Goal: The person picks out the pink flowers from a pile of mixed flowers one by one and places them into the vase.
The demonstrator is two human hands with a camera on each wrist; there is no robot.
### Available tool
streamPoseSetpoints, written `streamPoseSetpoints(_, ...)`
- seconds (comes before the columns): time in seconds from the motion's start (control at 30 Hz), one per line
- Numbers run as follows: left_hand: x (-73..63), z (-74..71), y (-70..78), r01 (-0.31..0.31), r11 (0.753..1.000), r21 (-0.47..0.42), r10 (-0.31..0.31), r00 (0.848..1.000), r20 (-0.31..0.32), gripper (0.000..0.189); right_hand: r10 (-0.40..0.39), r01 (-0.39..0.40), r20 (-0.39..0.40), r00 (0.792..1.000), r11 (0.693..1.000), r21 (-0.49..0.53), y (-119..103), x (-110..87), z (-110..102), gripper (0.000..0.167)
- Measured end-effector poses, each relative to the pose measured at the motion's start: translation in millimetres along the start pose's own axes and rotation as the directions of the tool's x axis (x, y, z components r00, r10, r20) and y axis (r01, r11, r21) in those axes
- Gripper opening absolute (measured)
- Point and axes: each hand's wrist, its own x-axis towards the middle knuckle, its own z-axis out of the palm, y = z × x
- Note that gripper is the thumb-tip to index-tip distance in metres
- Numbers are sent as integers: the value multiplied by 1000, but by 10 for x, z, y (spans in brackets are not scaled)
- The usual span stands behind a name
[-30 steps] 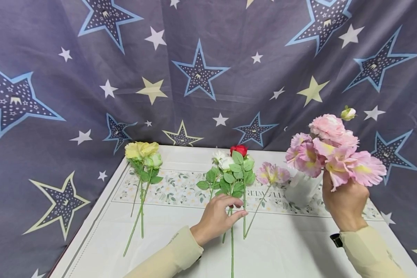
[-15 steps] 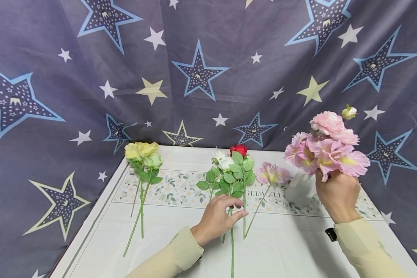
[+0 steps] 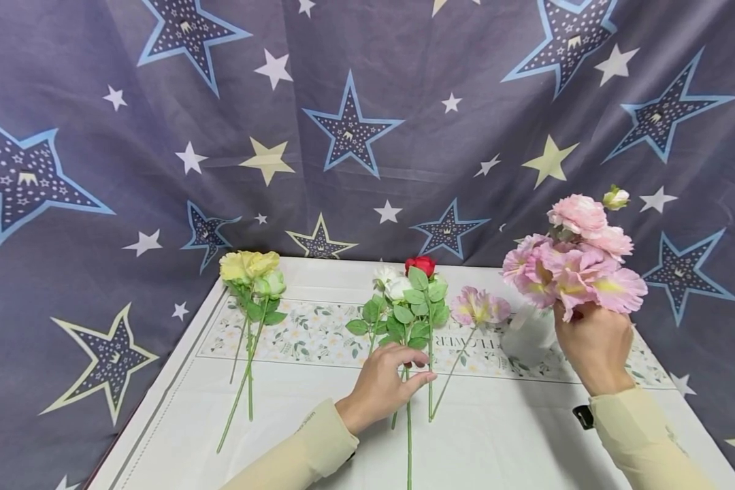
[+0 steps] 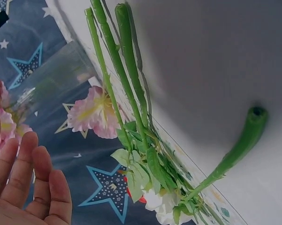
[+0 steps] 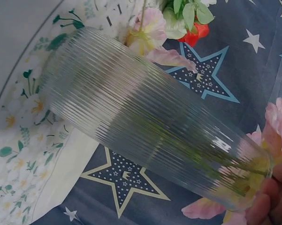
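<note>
Over the stems of the middle flowers hovers my left hand (image 3: 382,382), its fingers relaxed and holding nothing; in the left wrist view its fingers (image 4: 23,173) are spread away from the stems (image 4: 126,56). My right hand (image 3: 595,347) grips a pink and yellow flower (image 3: 588,279) just below its head, at the mouth of a clear ribbed vase (image 5: 126,108). Stems (image 5: 201,159) reach down inside the vase in the right wrist view. Round pink blooms (image 3: 578,214) and a small bud (image 3: 616,198) stand above the vase. The grip itself is partly hidden by petals.
Yellow and pale green flowers (image 3: 251,265) lie on the left of the white table (image 3: 177,435). Mid-table are a red rose (image 3: 420,265) and white roses (image 3: 395,286); beside them lies a single pink flower (image 3: 479,306). A starry curtain (image 3: 355,41) hangs behind.
My right hand has shifted a little left toward the vase, and the pink and yellow flowers in it have moved closer in over the mouth. The left hand has stayed put.
</note>
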Motion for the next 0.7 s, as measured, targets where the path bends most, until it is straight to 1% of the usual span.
streamPoseSetpoints(0.27,0,-7,-8,8,1000,10,-8,1000,-1,19,-53,58,-118,992,998,37,0,-97,64,34)
streamPoseSetpoints(0.5,1,-1,-29,10,1000,18,-10,1000,-5,20,-81,93,-218,973,995,46,-4,-183,107,35)
streamPoseSetpoints(0.7,3,1,-35,6,1000,24,-5,1000,-6,20,-90,104,-249,964,994,42,-20,-256,100,32)
